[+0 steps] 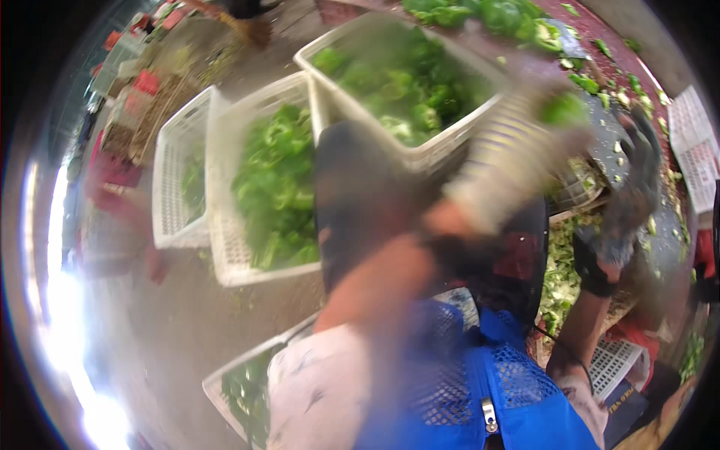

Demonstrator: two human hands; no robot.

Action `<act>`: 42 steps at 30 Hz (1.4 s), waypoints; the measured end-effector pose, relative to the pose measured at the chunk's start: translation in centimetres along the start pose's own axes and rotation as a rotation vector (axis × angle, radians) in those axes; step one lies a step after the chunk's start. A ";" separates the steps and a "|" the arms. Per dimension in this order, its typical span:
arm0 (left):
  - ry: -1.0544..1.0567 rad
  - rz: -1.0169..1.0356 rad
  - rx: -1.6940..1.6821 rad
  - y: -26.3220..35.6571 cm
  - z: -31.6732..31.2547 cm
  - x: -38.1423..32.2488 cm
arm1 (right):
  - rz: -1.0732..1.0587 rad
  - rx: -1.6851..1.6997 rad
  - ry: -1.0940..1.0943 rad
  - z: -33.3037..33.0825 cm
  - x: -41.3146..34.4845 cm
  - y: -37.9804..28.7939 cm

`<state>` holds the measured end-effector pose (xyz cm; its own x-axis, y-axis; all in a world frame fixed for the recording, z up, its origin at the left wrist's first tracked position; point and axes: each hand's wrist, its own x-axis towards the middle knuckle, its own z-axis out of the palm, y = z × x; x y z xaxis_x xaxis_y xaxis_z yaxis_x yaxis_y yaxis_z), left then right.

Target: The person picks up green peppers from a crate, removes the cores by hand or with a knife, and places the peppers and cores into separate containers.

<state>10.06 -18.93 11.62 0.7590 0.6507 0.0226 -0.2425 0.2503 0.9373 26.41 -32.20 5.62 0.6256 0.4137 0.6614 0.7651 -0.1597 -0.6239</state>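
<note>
My left hand, in a striped pale glove, is motion-blurred above the edge of a dark work board. It holds a green bell pepper, also blurred. My right hand, in a dark, soiled glove, is over the same board with its fingers spread and nothing visible in them. Pale and green pepper scraps are scattered around it. Beyond both hands lies what looks like a broad knife with a brown handle, close to several green peppers.
White plastic crates of green peppers stand left of my knees; another crate is at lower left. Pepper waste fills a container under the board. At right are an upright white crate and a white basket.
</note>
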 end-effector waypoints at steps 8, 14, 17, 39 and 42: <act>0.718 0.215 1.368 4.3 -31.4 -2.4 | 0.001 -0.064 -0.708 20.5 6.2 -1.2; 0.846 0.155 0.879 1.5 -28.8 -2.1 | -0.128 -0.325 -0.946 38.8 5.5 2.3; 0.673 0.338 0.813 -1.8 -27.7 1.5 | -0.066 -0.563 -1.021 42.6 5.0 1.1; 0.127 0.231 -0.720 -6.2 -17.8 2.6 | -0.185 0.269 -0.664 19.1 1.5 -9.8; 0.294 0.195 -0.774 -5.8 -15.1 1.4 | -0.241 0.578 -0.382 18.7 -0.7 -10.1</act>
<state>3.36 -8.62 0.96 0.4986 0.8662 -0.0328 -0.7788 0.4643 0.4218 15.37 -14.15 3.64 0.2728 0.6783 0.6822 0.6063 0.4294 -0.6694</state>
